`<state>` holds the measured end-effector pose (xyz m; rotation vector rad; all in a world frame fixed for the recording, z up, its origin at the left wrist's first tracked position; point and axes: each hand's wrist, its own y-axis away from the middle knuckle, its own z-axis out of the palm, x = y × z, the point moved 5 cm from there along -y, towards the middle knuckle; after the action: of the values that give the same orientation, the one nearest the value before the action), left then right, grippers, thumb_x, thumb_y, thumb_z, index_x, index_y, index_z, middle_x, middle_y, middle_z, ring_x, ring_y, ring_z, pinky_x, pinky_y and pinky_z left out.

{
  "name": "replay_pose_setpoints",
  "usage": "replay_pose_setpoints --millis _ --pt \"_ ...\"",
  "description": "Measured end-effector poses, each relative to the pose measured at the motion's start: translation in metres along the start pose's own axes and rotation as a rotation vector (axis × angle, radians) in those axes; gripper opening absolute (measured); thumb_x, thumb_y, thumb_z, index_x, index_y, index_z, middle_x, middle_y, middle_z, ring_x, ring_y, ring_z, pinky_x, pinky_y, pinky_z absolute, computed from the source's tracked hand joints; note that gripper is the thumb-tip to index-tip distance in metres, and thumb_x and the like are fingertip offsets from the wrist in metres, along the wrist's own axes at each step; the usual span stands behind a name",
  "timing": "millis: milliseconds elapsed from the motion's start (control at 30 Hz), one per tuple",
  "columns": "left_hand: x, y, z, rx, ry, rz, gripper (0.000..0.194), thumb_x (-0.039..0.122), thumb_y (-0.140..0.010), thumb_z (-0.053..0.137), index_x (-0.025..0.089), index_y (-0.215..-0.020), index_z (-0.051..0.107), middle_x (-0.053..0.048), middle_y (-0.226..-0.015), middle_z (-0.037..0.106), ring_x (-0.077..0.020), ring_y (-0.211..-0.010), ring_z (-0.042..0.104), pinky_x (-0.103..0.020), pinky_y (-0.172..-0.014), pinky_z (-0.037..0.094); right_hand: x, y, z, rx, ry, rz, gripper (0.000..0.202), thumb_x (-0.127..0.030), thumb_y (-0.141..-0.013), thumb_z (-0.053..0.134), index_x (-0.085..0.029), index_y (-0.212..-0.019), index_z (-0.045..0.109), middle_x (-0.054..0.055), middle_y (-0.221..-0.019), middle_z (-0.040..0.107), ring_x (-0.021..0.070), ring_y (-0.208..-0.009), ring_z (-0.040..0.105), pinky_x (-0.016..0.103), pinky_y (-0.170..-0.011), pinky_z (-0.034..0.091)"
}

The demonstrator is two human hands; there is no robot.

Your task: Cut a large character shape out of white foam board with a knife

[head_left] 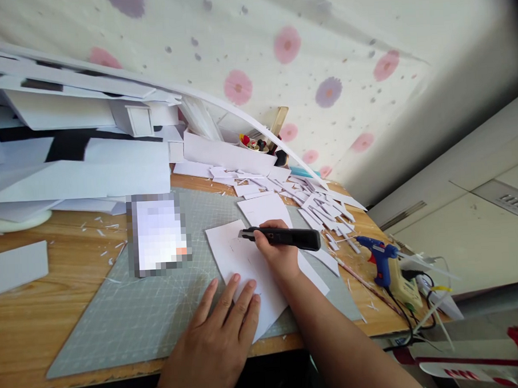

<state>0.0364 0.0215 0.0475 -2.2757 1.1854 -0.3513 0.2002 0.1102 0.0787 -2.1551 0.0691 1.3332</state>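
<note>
A white board (262, 274) lies on the grey-green cutting mat (114, 315), with a few short marks on its surface. My left hand (222, 333) rests with fingers spread, its fingertips on the lower left part of the board. My right hand (281, 253) is closed around a black utility knife (293, 238), whose tip points left, at the upper part of the board. Another white piece (266, 208) lies just behind the board. Left of it on the mat is a device with a blurred, bright screen (158, 235).
White offcuts (319, 205) are heaped at the back right. A blue glue gun (384, 257) with cables lies at the right edge. Stacked white boards (112, 166) fill the back left, and a loose white piece (17, 267) lies at the left.
</note>
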Motion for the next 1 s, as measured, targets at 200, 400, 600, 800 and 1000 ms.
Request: replay_pose_setpoints --millis 200,400,600,800,1000 --pt "0.001 0.0 0.001 0.026 -0.008 -0.001 0.039 0.034 -0.101 0.038 0.019 -0.123 0.066 -0.007 -0.136 0.063 -0.0299 -0.13 0.049 -0.051 -0.111 0.027 0.001 0.0 0.002 -0.019 0.033 0.009 0.015 -0.036 -0.072 0.064 -0.024 -0.079 0.058 -0.001 -0.069 0.064 0.0174 -0.063 0.061 0.031 -0.063 0.053" --pt "0.0 -0.001 -0.001 0.023 -0.022 -0.022 0.04 0.028 -0.102 0.032 0.021 -0.12 0.068 -0.004 -0.134 0.065 -0.027 -0.127 0.053 -0.049 -0.108 0.032 0.006 0.003 0.002 -0.125 0.066 -0.013 0.017 -0.039 -0.076 0.066 -0.023 -0.08 0.061 -0.001 -0.068 0.066 0.0164 -0.059 0.06 0.03 -0.06 0.051" --pt "0.002 -0.005 -0.002 0.0 -0.037 -0.044 0.036 0.02 -0.098 0.04 0.023 -0.119 0.069 -0.004 -0.135 0.065 -0.027 -0.126 0.055 -0.048 -0.106 0.038 -0.002 0.008 -0.007 -0.189 0.185 -0.008 0.017 -0.039 -0.077 0.066 -0.023 -0.079 0.062 -0.001 -0.066 0.067 0.0158 -0.059 0.06 0.028 -0.058 0.047" --pt "0.002 -0.006 -0.003 -0.022 -0.04 -0.056 0.035 0.019 -0.097 0.042 0.024 -0.119 0.069 -0.003 -0.134 0.065 -0.0269 -0.125 0.057 -0.047 -0.103 0.041 -0.012 0.019 -0.018 -0.214 0.213 -0.004 0.015 -0.037 -0.076 0.066 -0.023 -0.076 0.062 -0.002 -0.063 0.065 0.0149 -0.055 0.058 0.027 -0.055 0.046" --pt "0.001 -0.007 -0.003 -0.077 -0.017 -0.062 0.035 0.021 -0.094 0.047 0.024 -0.122 0.068 -0.004 -0.138 0.062 -0.0286 -0.127 0.055 -0.049 -0.104 0.041 -0.017 0.036 -0.032 -0.208 0.271 -0.005 0.011 -0.033 -0.077 0.066 -0.022 -0.076 0.062 -0.001 -0.065 0.067 0.0144 -0.056 0.06 0.026 -0.056 0.047"
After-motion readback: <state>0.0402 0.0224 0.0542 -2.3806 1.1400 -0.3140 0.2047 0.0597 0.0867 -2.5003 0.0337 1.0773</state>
